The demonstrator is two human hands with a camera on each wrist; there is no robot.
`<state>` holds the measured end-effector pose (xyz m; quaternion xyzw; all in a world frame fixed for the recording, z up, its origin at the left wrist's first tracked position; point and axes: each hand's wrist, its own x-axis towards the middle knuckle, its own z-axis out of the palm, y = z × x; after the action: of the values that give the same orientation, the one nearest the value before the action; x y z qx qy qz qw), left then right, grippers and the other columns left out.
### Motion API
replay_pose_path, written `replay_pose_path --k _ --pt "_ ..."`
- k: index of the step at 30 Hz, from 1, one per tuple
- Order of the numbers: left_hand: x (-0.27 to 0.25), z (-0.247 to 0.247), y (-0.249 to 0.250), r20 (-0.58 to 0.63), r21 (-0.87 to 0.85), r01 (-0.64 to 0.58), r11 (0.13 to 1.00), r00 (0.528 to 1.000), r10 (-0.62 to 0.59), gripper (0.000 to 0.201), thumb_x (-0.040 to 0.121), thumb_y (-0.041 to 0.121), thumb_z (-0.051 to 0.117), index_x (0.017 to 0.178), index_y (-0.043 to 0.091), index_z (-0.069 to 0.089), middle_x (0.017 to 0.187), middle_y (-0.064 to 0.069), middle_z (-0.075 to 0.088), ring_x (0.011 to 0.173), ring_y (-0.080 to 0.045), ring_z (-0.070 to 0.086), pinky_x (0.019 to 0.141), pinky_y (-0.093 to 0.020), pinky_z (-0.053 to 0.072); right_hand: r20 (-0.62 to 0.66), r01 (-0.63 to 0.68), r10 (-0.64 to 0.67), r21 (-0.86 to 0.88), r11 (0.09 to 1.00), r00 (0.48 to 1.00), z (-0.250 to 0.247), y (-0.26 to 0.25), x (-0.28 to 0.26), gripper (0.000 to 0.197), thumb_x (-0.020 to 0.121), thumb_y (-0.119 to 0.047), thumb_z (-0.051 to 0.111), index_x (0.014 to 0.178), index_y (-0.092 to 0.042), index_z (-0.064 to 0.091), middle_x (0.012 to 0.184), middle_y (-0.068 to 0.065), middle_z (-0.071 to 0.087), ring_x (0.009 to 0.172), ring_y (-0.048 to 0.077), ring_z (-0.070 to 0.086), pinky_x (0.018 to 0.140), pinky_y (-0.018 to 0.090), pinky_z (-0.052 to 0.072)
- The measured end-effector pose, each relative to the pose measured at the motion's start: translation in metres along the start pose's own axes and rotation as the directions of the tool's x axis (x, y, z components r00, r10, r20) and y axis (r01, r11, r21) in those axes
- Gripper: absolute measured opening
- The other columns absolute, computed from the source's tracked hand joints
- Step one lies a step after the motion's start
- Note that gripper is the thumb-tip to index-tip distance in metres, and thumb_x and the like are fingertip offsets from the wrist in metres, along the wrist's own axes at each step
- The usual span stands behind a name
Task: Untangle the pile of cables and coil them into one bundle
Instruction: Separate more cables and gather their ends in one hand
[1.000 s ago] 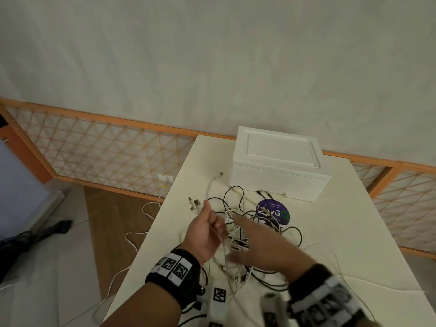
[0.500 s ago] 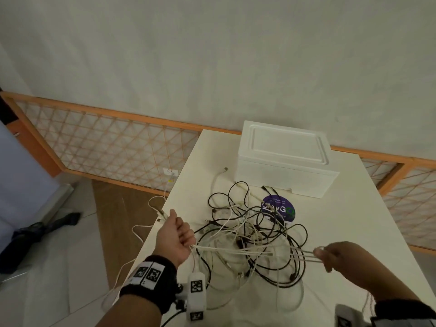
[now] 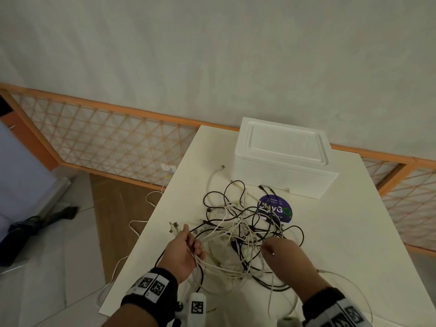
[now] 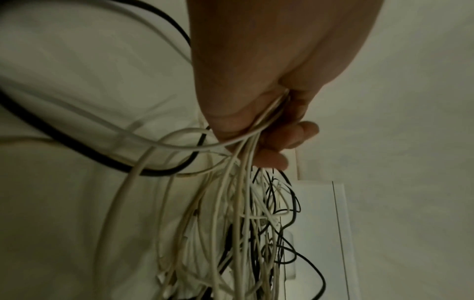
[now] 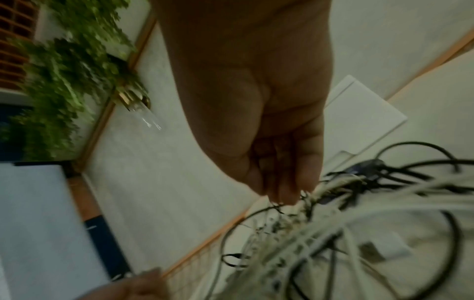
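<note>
A tangle of black and white cables (image 3: 243,232) lies on the white table (image 3: 354,232). My left hand (image 3: 195,246) is at the pile's left edge, its fingers curled round several white cables. The left wrist view shows this grip (image 4: 259,130), with the white strands (image 4: 231,223) running from the fist into the pile. My right hand (image 3: 265,247) is over the pile's near right side. Its bunched fingertips (image 5: 279,192) are at the cables (image 5: 333,233). That view is blurred, so whether the fingers pinch a strand is unclear.
A white foam box (image 3: 283,156) stands at the table's back, just beyond the pile. A round purple sticker (image 3: 274,208) lies on the table under the cables. A white cable (image 3: 141,223) hangs off the left table edge. An orange lattice fence (image 3: 106,142) runs behind.
My right hand, which had pulled white strands out to the right, has come back left over the pile. The stretched strands have gone slack. My left hand has kept its grip on the white cables.
</note>
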<state>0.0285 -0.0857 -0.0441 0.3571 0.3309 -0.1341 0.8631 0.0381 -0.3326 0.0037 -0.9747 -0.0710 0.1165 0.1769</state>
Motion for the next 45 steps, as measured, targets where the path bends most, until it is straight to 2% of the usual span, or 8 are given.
replay_pose_path --k 5,12,17,20,24,35,41,45 --pt "0.004 0.0 0.006 0.039 0.062 0.003 0.998 0.999 -0.006 0.05 0.099 0.041 0.042 0.056 0.015 0.036 0.049 0.0 0.03 0.037 -0.011 0.022 0.04 -0.022 0.02 0.116 -0.214 0.231 -0.142 0.966 0.966 0.015 0.034 0.019 0.022 0.089 -0.01 0.043 0.099 -0.021 0.059 0.1 -0.001 0.063 0.095 0.016 0.059 0.076 0.021 0.042" --pt "0.007 0.007 0.005 0.059 0.132 0.011 0.991 0.998 -0.019 0.047 0.099 0.039 0.042 0.059 0.016 0.036 0.049 0.001 0.032 0.036 -0.01 0.021 0.038 -0.02 0.02 0.19 -0.177 0.204 -0.152 0.972 0.96 0.029 0.04 0.023 0.027 0.081 -0.021 0.06 0.1 -0.029 0.042 0.087 -0.009 0.057 0.077 0.015 0.053 0.067 0.027 0.046" --pt "0.01 0.007 0.008 0.062 0.13 0.038 0.991 0.997 -0.047 0.047 0.099 0.039 0.043 0.059 0.016 0.035 0.048 0.002 0.033 0.034 -0.009 0.02 0.038 -0.02 0.018 -0.081 -0.328 0.34 0.133 0.935 0.937 0.001 0.065 0.01 0.017 0.079 -0.018 0.063 0.088 -0.025 0.05 0.076 -0.004 0.065 0.071 0.016 0.06 0.06 0.026 0.042" --pt "0.011 0.006 0.006 0.063 0.132 0.074 0.989 0.995 -0.083 0.046 0.099 0.039 0.043 0.06 0.017 0.035 0.047 0.002 0.034 0.033 -0.008 0.019 0.036 -0.018 0.017 0.13 -0.444 0.44 -0.005 0.896 0.888 0.005 0.083 -0.004 0.012 0.077 -0.022 0.062 0.079 -0.02 0.05 0.081 -0.002 0.061 0.079 0.018 0.062 0.059 0.022 0.042" --pt "0.008 0.013 0.003 0.072 0.174 0.124 0.977 0.988 -0.138 0.046 0.098 0.039 0.046 0.058 0.018 0.038 0.047 0.003 0.033 0.033 -0.007 0.019 0.037 -0.017 0.013 0.244 -0.446 0.469 -0.146 0.883 0.849 0.037 0.091 -0.017 0.032 0.079 -0.049 0.061 0.084 -0.019 0.052 0.099 0.003 0.063 0.094 0.02 0.061 0.073 0.023 0.043" --pt "0.001 0.007 0.0 0.1 0.233 0.189 0.954 0.971 -0.216 0.048 0.095 0.04 0.05 0.055 0.018 0.04 0.048 0.003 0.032 0.033 -0.007 0.02 0.038 -0.016 0.011 0.183 -0.44 0.463 -0.154 0.885 0.867 0.06 0.1 -0.046 0.015 0.084 -0.028 0.052 0.089 -0.015 0.056 0.106 0.008 0.064 0.101 0.022 0.06 0.08 0.025 0.043" --pt "0.0 0.005 0.005 0.087 0.243 0.161 0.957 0.979 -0.187 0.046 0.097 0.038 0.048 0.057 0.018 0.037 0.047 0.003 0.032 0.032 -0.006 0.018 0.037 -0.015 0.011 -0.009 -0.505 0.545 0.364 0.783 0.839 0.016 0.075 -0.065 0.016 0.084 -0.015 0.064 0.076 -0.002 0.061 0.063 0.01 0.062 0.06 0.027 0.062 0.045 0.022 0.045" --pt "0.0 0.011 0.01 0.1 0.224 0.111 0.968 0.986 -0.136 0.045 0.097 0.039 0.046 0.059 0.018 0.036 0.047 0.003 0.033 0.033 -0.006 0.019 0.034 -0.016 0.013 -0.258 -0.17 0.622 0.823 0.543 0.739 -0.018 0.061 -0.073 0.013 0.086 -0.009 0.062 0.075 -0.005 0.065 0.053 0.006 0.063 0.05 0.02 0.051 0.047 0.025 0.039"
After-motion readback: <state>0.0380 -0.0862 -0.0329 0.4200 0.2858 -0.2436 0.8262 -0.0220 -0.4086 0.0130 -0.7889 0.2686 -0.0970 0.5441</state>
